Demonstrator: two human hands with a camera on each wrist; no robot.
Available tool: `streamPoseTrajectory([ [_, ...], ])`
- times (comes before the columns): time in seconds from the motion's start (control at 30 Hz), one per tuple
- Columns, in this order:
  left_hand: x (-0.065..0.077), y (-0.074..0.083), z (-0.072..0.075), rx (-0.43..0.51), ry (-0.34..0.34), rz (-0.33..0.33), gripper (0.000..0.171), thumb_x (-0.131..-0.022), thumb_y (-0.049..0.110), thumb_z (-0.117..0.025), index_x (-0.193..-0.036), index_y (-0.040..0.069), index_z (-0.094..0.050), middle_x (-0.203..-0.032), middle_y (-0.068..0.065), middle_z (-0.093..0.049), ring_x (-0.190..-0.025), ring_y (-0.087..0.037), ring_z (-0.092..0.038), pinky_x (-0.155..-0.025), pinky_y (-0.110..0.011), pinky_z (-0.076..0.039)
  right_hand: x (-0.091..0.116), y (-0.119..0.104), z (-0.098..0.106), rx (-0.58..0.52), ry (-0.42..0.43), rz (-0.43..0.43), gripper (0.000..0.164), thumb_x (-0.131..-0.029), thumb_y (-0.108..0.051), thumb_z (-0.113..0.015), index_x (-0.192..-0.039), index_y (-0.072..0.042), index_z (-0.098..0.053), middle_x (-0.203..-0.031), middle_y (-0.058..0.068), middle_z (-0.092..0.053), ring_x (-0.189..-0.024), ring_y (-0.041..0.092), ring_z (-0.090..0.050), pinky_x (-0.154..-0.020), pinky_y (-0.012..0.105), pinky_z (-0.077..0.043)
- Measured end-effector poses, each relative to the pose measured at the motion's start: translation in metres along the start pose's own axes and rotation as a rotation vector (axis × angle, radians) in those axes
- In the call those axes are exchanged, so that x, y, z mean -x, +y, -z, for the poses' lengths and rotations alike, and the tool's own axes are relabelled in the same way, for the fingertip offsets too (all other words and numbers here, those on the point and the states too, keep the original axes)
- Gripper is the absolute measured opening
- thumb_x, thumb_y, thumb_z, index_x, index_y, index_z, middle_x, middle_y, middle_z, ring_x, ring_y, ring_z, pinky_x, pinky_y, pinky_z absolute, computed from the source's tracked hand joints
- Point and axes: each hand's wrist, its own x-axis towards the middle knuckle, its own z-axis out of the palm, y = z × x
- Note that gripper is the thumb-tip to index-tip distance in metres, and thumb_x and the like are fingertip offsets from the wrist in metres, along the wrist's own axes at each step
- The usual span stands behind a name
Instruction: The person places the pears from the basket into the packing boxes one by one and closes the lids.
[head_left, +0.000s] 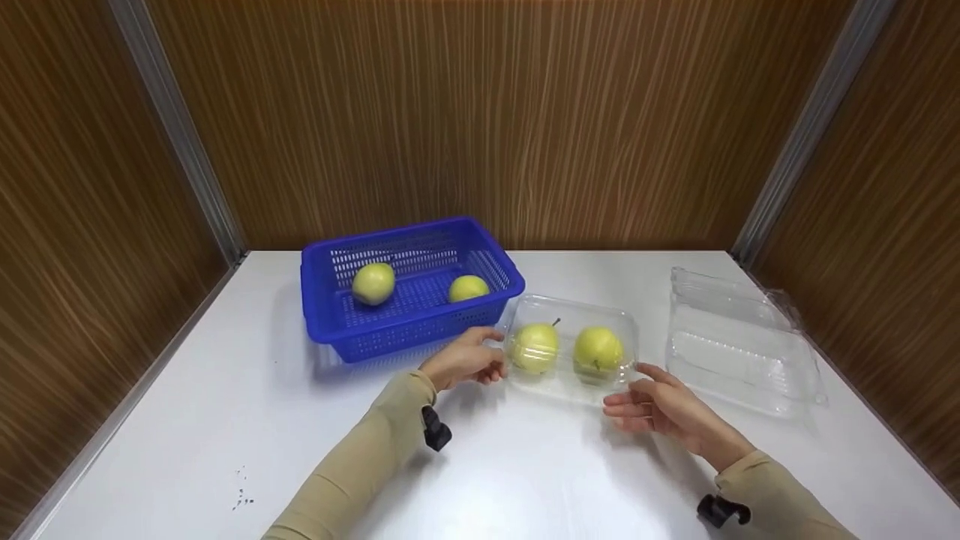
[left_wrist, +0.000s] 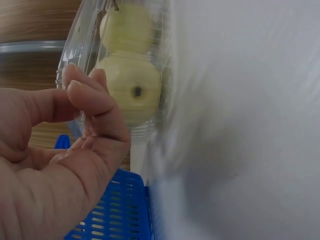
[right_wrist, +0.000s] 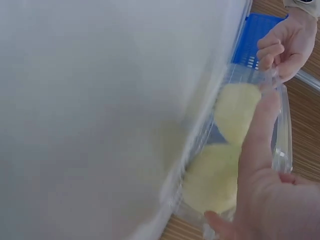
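A transparent plastic clamshell box (head_left: 574,307) with two yellow-green apples (head_left: 598,349) inside stands right of the basket, its lid over the fruit. At the box's left edge, my left hand (head_left: 466,358) has curled fingers and appears to pinch the rim near a corner, as the right wrist view suggests. My right hand (head_left: 671,409) is at the right edge. Its index finger (right_wrist: 257,135) lies fairly straight along the box, and the other fingers stay extended below the near right corner. In the left wrist view an apple (left_wrist: 132,87) shows its dark blossom end through the plastic.
A blue perforated basket (head_left: 322,300) with two more apples (head_left: 373,283) stands at the back left, close to the box. Another transparent clamshell (head_left: 742,360) lies opened on the right. Wood-patterned walls (head_left: 480,127) enclose the white table (head_left: 187,420) at the back and sides.
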Motion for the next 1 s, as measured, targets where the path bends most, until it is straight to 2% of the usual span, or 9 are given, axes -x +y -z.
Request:
streamPoseTrajectory([
  [0.13, 0.001, 0.0, -0.003, -0.066, 0.048, -0.045, 0.05, -0.094, 0.01, -0.055, -0.141, 0.001, -0.04, -0.078, -0.008, -0.064, -0.062, -0.013, -0.057, -0.056, -0.023, -0.048, -0.004, -0.001, -0.002, -0.162, 0.03, 0.031, 0.07, -0.101, -0.004, -0.031, -0.154, -0.003, 0.015, -0.1, 0.016, -0.072, -0.094, 0.024, -0.073, -0.086, 0.034, -0.057],
  [0.33, 0.004, 0.0, -0.006, -0.369, 0.167, -0.227, 0.047, -0.099, 0.026, -0.054, -0.139, 0.002, -0.047, -0.095, -0.013, -0.067, -0.079, -0.019, -0.063, -0.066, -0.029, -0.05, -0.007, -0.002, -0.007, -0.259, 0.092, 0.05, 0.068, -0.101, -0.002, -0.028, -0.154, -0.005, 0.014, -0.104, 0.019, -0.07, -0.096, 0.027, -0.072, -0.09, 0.036, -0.055],
  [0.5, 0.004, 0.002, -0.007, -0.58, 0.246, -0.361, 0.046, -0.1, 0.026, -0.053, -0.137, 0.0, -0.051, -0.102, -0.013, -0.069, -0.081, -0.016, -0.061, -0.073, -0.032, -0.052, -0.012, -0.003, -0.01, -0.266, 0.126, 0.065, 0.068, -0.1, 0.0, -0.027, -0.154, -0.004, 0.014, -0.101, 0.018, -0.071, -0.093, 0.025, -0.073, -0.087, 0.034, -0.057],
  [0.67, 0.005, 0.003, -0.006, -0.686, 0.31, -0.444, 0.04, -0.098, 0.019, -0.056, -0.132, -0.001, -0.057, -0.096, -0.01, -0.069, -0.08, -0.015, -0.059, -0.072, -0.031, -0.052, -0.02, -0.006, -0.011, -0.271, 0.148, 0.079, 0.068, -0.1, -0.001, -0.026, -0.154, -0.003, 0.015, -0.1, 0.016, -0.071, -0.091, 0.024, -0.073, -0.087, 0.034, -0.057],
  [0.83, 0.01, 0.005, -0.003, -0.746, 0.406, -0.524, 0.031, -0.096, 0.014, -0.057, -0.122, 0.001, -0.066, -0.101, -0.009, -0.07, -0.09, -0.019, -0.064, -0.081, -0.035, -0.054, -0.03, -0.01, -0.012, -0.306, 0.181, 0.069, 0.067, -0.101, -0.002, -0.025, -0.154, -0.005, 0.016, -0.095, 0.015, -0.072, -0.089, 0.024, -0.074, -0.087, 0.035, -0.057],
  [1.0, 0.013, 0.004, -0.002, -0.854, 0.546, -0.686, 0.02, -0.094, 0.012, -0.06, -0.107, 0.005, -0.074, -0.093, -0.006, -0.071, -0.085, -0.018, -0.067, -0.075, -0.033, -0.055, -0.039, -0.013, -0.012, -0.339, 0.196, 0.065, 0.069, -0.101, -0.001, -0.026, -0.153, -0.006, 0.018, -0.096, 0.016, -0.072, -0.091, 0.025, -0.073, -0.091, 0.037, -0.055],
])
